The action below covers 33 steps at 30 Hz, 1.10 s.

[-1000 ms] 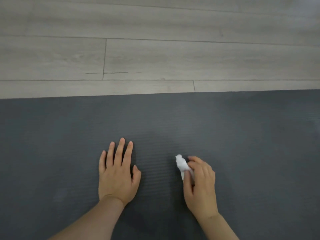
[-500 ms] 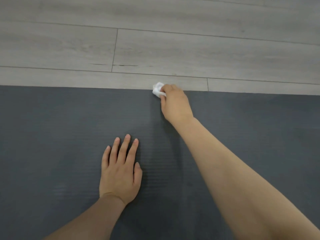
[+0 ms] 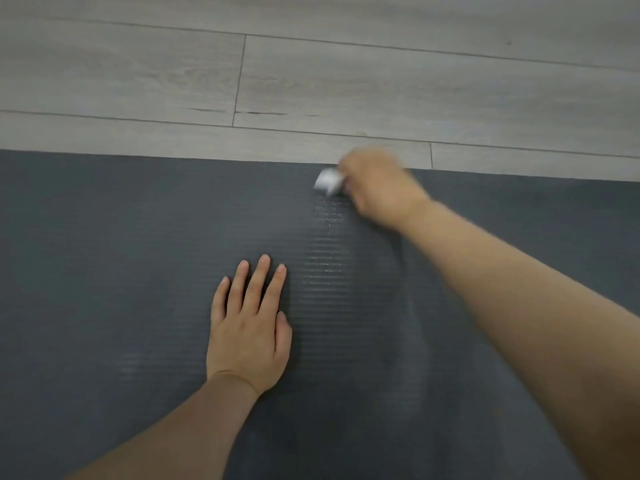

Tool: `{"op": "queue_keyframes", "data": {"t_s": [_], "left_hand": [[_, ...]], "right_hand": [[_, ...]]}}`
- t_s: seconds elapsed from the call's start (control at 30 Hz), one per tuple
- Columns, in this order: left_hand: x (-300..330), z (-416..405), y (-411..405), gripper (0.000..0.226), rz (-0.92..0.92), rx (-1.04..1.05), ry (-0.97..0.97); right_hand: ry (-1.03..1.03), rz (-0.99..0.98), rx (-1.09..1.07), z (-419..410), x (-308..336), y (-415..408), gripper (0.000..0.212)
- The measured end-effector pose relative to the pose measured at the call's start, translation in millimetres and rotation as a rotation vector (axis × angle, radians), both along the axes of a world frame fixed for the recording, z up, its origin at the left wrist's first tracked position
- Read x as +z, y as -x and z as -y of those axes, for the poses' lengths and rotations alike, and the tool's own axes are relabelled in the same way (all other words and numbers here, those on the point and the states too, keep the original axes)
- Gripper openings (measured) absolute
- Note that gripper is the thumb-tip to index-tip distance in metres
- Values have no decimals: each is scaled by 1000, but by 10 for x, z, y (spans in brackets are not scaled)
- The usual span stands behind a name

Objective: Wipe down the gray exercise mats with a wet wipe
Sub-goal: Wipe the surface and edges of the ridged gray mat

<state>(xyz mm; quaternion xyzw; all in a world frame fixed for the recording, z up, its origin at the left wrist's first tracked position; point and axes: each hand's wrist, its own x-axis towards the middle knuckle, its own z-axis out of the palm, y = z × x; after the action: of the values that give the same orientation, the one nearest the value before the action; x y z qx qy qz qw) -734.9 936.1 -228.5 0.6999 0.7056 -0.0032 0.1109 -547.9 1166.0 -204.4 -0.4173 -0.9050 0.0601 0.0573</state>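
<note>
Mat running left–right beside the floor; right hand, arm outstretched, grips the wipe at its far edge; left hand flat, fingers slightly apart.

Mat dark gray, ribbed; wipe white; floor pale gray woodgrain.

right hand gripping wipe, gray mat
</note>
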Motion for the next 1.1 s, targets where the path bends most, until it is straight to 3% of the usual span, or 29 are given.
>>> {"op": "queue_keyframes", "data": {"t_s": [0.07,0.1,0.2,0.3,0.4,0.47,0.57,0.67,0.73,0.83,0.93,1.1], "left_hand": [[-8,10,-1,62,3,8,-1],[-9,7,0,62,4,8,0],[-1,12,2,63,3,7,6],[-2,6,-7,63,3,9,5],[8,-4,-12,63,10,18,2],[16,-8,-19,63,2,20,9],[7,-7,-20,64,-7,17,9],[-14,2,-11,63,-8,10,-14],[-20,13,-9,63,-2,11,-35],[-10,-3,-13,64,6,12,-42],[0,0,-21,64,-5,23,-40],[8,-3,-26,65,-7,24,-30]], "right_hand": [[41,-52,-429,-322,-88,-157,19],[67,-89,-507,-287,-107,-177,19],[64,-125,-319,413,-78,-284,13],[208,-86,-165,1748,-100,-576,20],[221,-39,-53,2989,-154,-776,19],[174,-77,10,3204,-140,-778,19],[86,-119,-28,2459,-134,-571,14],[-71,-152,-372,1158,-204,-251,19],[-58,-140,-615,369,-156,-168,21],[-3,-77,-824,108,-133,-165,25],[-28,-125,-816,1084,-152,-197,24],[157,-157,-1010,3617,114,-545,25]]}}
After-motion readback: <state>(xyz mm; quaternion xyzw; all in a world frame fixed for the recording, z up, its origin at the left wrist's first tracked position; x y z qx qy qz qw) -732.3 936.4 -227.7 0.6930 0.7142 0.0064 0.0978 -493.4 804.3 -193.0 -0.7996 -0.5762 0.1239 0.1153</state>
